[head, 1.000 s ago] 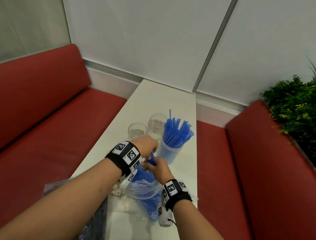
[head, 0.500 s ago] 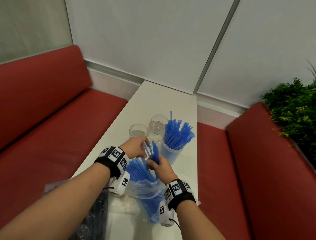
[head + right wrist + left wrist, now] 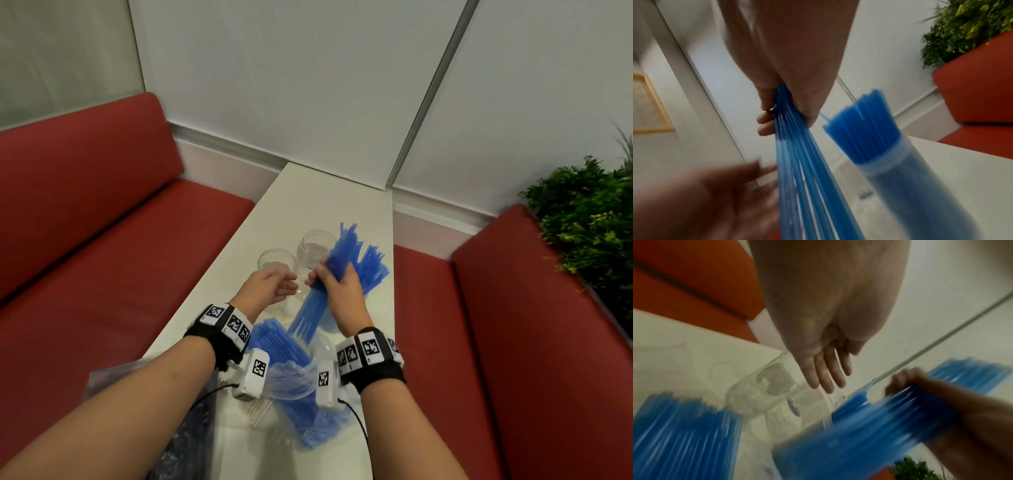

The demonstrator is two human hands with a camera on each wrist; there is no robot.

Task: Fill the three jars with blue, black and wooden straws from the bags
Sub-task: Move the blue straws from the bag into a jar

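Two hands over white surface (image 3: 308, 205), right hand (image 3: 342, 291) fingers (image 3: 764, 120) clenched round blue straw bundle (image 3: 315, 301) beside straw-filled jar (image 3: 900, 170), left hand (image 3: 263, 287) fingers (image 3: 826, 369) relaxed, holding nothing, near two clear jars (image 3: 277, 263), bag of blue straws (image 3: 291, 370) below wrists.

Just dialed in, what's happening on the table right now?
A person is loading straws into jars. The right hand grips a bunch of blue straws lifted clear of the open bag of blue straws, beside the jar already packed with blue straws. The left hand is open, holding nothing, near the two empty clear jars. A darker bag lies at the near left; black and wooden straws are not yet in any jar.
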